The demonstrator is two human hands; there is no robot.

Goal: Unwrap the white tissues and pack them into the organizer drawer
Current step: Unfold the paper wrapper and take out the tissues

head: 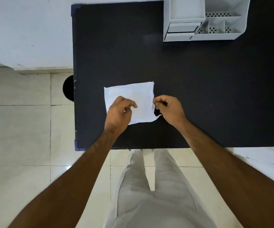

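A black table (198,96) stands on pale floor tiles (17,137) beside a white wall (26,30). Near its front edge lies the white tissue (133,94) — the left hand (119,112) rests on it, fingers loosely curled, the right hand (169,109) pinches its edge. The white organizer (202,18) sits at the table's far side — well apart.

The flat white square tissue (129,99) looks like thin, soft, matt paper or cloth, its right edge frayed and slightly curled. It lies on the black desk (198,88), whose top is matt and finely textured, with a faint dull sheen far from the person. The pale grey organizer (203,18) at the far right looks like smooth, matt moulded plastic, with perforated compartment floors. The floor's cream tiles (21,134) are smooth and semi-glossy.
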